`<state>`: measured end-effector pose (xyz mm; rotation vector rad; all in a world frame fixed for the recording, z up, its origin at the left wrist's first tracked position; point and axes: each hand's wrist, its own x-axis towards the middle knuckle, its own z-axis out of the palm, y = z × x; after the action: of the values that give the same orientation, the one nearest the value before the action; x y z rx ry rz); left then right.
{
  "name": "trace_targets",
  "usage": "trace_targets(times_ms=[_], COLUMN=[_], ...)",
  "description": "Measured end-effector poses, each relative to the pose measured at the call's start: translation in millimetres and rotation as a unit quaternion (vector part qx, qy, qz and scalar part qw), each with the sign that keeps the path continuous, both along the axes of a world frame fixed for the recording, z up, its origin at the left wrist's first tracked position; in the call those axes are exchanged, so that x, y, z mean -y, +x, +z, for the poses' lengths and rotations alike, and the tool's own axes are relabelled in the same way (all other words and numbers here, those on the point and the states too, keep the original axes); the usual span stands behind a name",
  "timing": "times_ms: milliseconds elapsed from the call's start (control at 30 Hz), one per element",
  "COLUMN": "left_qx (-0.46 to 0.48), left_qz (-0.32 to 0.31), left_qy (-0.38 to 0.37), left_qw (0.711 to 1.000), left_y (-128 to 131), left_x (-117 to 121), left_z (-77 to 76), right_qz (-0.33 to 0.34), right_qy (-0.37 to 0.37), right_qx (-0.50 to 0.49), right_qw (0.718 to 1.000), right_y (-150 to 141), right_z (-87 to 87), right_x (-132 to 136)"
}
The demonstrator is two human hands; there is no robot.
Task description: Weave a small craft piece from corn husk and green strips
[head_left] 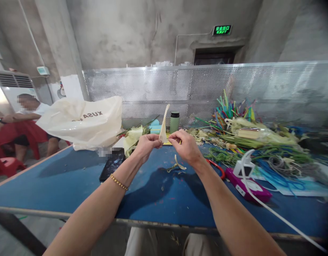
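From my remote seat I see the left hand (148,145) pinching the lower end of a pale, leaf-like strip (164,126) between thumb and fingers. The strip stands nearly upright above the blue table (158,202), tapering to its tip; its bottom edge disappears in the grip, so I can't make out how it is folded there.

The right hand (185,145) is just beside it, thumb and forefinger brought close together, the other fingers curled. Whether anything sits in that pinch I cannot tell. A yellow item (167,140) shows only in slivers behind the hands, too covered for me to name.

Below the hands, I see thin, dry scraps (177,167) on the tabletop. By the right forearm a red loop handle (219,168) pokes out; the arm hides part of it, and I can't see any blade. A dark, phone-like slab (110,166) lies near the left forearm, its far end blurred out by pixels.

At the right, the pile of strips and cords (260,142) overlaps too much for me to separate its pieces. The white cable (270,210) runs out of my view at the lower right.
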<state>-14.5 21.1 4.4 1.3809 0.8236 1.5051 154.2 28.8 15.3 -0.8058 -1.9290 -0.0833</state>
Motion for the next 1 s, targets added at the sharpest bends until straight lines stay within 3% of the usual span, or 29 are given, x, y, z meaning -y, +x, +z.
trace_targets(times_ms=[233,367,533,733,867,1000], left_qx=[-0.011,-0.010,0.032,0.057,0.054,0.045], left_qz=[0.007,-0.010,-0.093,-0.065,-0.067,-0.070], left_qy=[0.002,0.003,-0.080,-0.086,-0.058,-0.024], left_qw=[1.000,1.000,0.992,0.993,0.995,0.996], left_y=[2.2,3.1,2.4,1.7,1.0,1.7], left_x=[0.6,1.2,2.2,-0.5,-2.7,-1.8], left_z=[-0.6,-0.7,0.5,-0.5,-2.3,-0.9], right_qz=[0.037,0.015,-0.013,-0.049,-0.018,0.031], right_qy=[0.004,0.016,0.048,0.098,0.074,0.017], right_qx=[0.027,0.047,0.080,0.143,0.108,0.002], right_qw=[0.999,0.999,0.996,0.984,0.991,0.999], right_y=[-3.5,-2.6,-1.4,-0.8,-2.0,-5.3], right_z=[-5.0,-7.0,-4.0,-2.3,-3.1,-4.4], right_x=[0.6,-0.8,5.4,9.9,9.6,6.0])
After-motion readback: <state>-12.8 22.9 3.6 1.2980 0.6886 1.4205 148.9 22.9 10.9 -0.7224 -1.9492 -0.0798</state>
